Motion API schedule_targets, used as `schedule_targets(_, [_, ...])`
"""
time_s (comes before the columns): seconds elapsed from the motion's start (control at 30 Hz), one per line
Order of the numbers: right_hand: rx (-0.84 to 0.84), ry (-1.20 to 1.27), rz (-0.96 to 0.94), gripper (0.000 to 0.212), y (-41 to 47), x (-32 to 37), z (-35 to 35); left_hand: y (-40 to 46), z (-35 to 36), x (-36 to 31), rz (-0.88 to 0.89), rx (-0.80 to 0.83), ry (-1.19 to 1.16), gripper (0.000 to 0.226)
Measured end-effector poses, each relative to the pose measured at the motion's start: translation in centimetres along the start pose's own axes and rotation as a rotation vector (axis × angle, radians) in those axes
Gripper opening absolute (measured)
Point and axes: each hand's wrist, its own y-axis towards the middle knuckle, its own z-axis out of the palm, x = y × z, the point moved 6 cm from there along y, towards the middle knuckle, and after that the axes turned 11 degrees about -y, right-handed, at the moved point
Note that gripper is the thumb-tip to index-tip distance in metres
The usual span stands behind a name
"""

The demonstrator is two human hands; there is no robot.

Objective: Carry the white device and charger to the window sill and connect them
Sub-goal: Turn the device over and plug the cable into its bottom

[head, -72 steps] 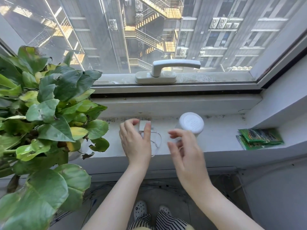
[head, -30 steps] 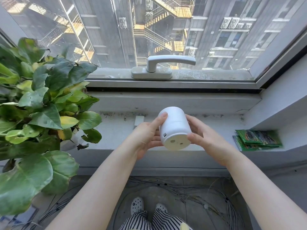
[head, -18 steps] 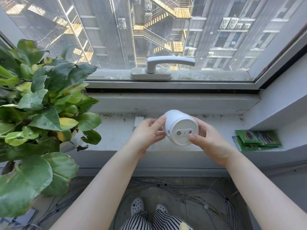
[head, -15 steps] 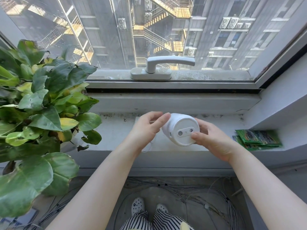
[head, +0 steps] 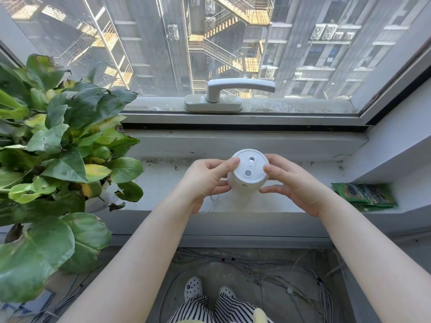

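The white device (head: 247, 173) is a small round cylinder, held just above the window sill (head: 268, 205) with its flat base turned up toward me. Two small sockets show in the base. My left hand (head: 205, 183) grips its left side and my right hand (head: 291, 185) grips its right side. A thin white cable (head: 211, 203) of the charger loops on the sill under my left hand. The charger's plug block is hidden behind my left hand.
A large leafy potted plant (head: 58, 159) fills the left end of the sill. Green packets (head: 365, 194) lie at the right end. The window handle (head: 233, 92) sits on the frame behind. Loose wires (head: 256, 271) cover the floor below.
Both hands picked the device up from the sill and turned it over, so its base with the sockets now faces up. My left hand left the charger block.
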Motion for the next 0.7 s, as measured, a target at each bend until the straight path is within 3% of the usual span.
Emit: schedule_targets(0.7, [-0.056,0.112,0.054,0.033,1.0,-2.4,0.4,1.9,-0.6,1.1,0.069,-0.123,0.148,0.041])
